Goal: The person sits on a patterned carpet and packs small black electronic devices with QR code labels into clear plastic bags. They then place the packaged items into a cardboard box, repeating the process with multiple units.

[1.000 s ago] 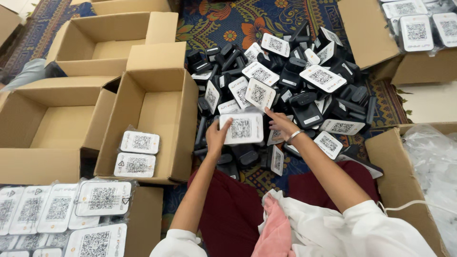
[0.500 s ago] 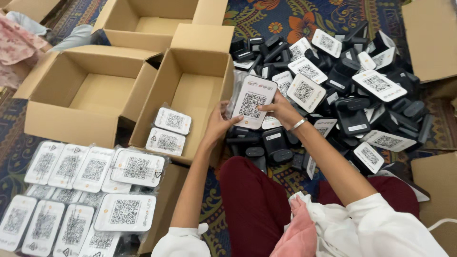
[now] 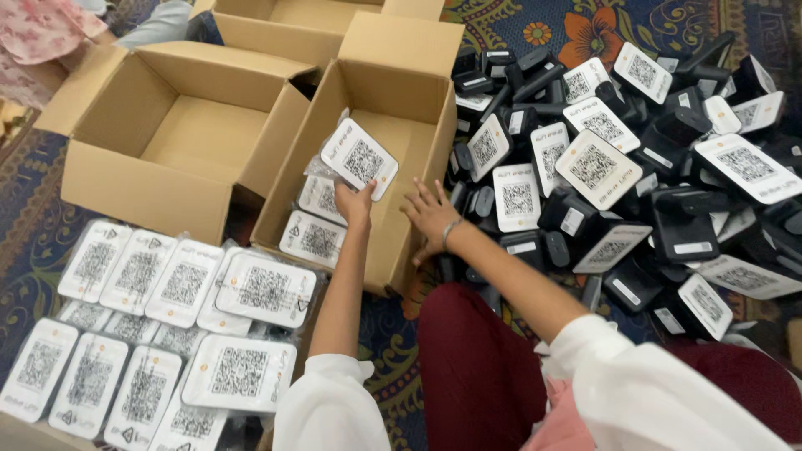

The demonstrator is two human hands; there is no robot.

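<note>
My left hand point(image 3: 356, 203) grips a white square device point(image 3: 360, 158) with a printed code square on its face, wrapped in clear plastic, and holds it over the open cardboard box point(image 3: 418, 125) in front of me. Two similar wrapped devices point(image 3: 314, 221) lie flat on the bottom of that box. My right hand point(image 3: 431, 215) is free, fingers spread, resting at the box's right wall beside the big heap of black and white devices point(image 3: 635, 167).
An open cardboard box point(image 3: 180, 138) stands to the left, another box point(image 3: 317, 17) behind. Several wrapped devices point(image 3: 159, 326) lie in rows in a box at the lower left. My maroon-clad legs point(image 3: 476, 367) are folded on a patterned carpet point(image 3: 535, 25).
My left hand has carried the wrapped device from the heap leftward over the open box. My right hand has let go of it and stayed by the box wall. The camera has panned left.
</note>
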